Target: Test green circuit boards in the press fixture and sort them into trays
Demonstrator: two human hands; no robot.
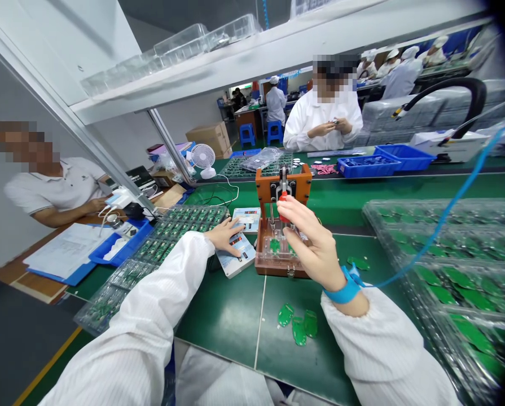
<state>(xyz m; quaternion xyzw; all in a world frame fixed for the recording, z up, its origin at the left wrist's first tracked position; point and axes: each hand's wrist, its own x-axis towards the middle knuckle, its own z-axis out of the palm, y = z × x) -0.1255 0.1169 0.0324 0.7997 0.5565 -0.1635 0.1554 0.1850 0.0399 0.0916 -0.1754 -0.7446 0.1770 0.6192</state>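
Observation:
My left hand point(225, 235) lies with fingers spread over a white box with a red digital display point(236, 256). Its fingertips reach toward a second white display box point(247, 219) just behind. My right hand point(314, 242), wearing a blue wrist strap point(343, 288), has its fingers and thumb around the red handle point(283, 207) of a toggle-clamp test fixture point(284, 180). Part of the handle is hidden by the fingers. A green circuit board point(275, 245) sits in the fixture's base. Several loose green circuit boards point(298, 331) lie on the green mat in front.
Clear trays of green boards point(451, 220) stand at the right, and a tray of small boards point(184, 223) at the left. A blue cord point(447, 214) runs from the strap. Blue bins point(368, 166) and a small fan point(203, 158) are behind. Co-workers sit across and left.

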